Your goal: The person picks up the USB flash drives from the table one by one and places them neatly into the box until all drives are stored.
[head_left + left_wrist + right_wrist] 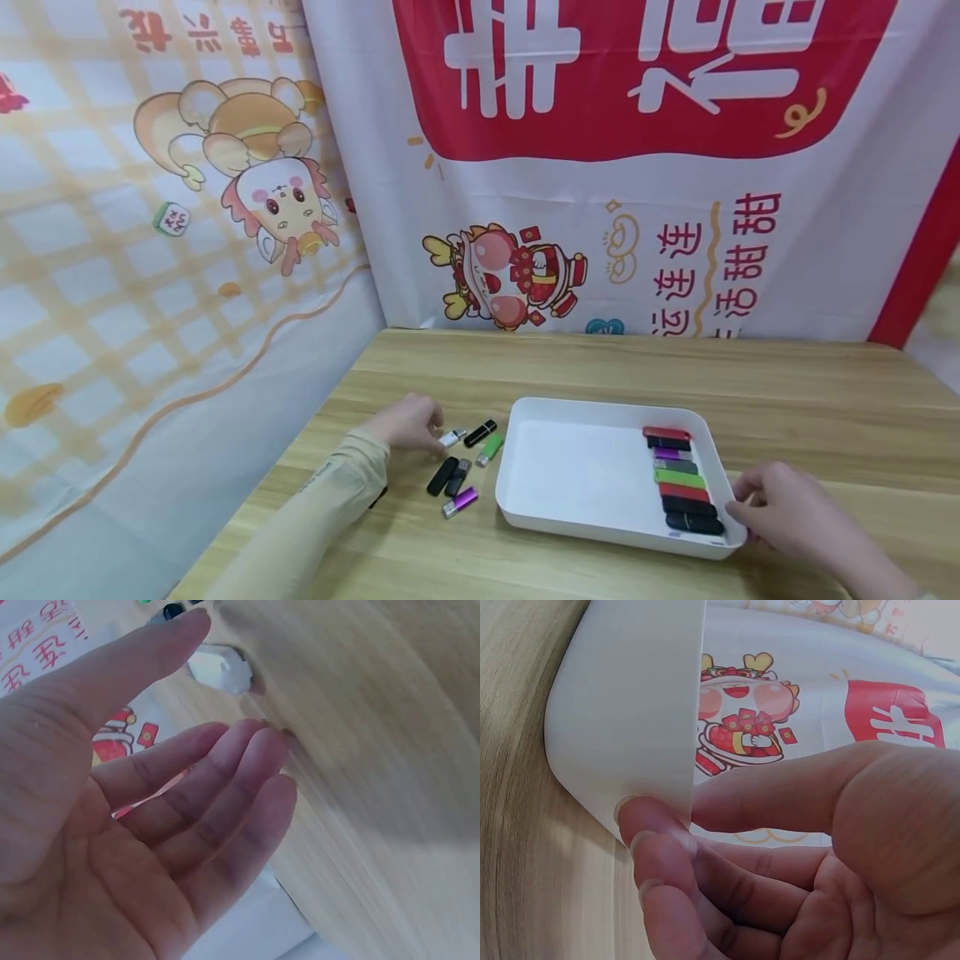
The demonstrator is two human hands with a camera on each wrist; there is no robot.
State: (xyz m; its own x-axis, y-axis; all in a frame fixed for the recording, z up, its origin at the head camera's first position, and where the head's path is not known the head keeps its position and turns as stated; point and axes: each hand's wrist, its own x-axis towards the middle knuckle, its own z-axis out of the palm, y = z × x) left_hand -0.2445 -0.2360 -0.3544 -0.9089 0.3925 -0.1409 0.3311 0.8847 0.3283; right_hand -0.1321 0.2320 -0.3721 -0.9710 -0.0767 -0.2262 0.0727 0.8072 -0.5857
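My left hand hovers beside a white USB flash drive, thumb apart from the loosely bent fingers. In the left wrist view nothing lies between them, and the white drive shows on the wood past the fingertips. My right hand pinches the right wall of a white tray near its front corner. The right wrist view has the thumb inside the tray wall and the fingertips outside. Several flash drives, among them a green one, form a column along the tray's right side.
Left of the tray, a black drive, a green drive, a purple drive and dark drives lie loose on the wooden table. Another dark thing is partly behind the left sleeve. Printed cloths hang behind and at left.
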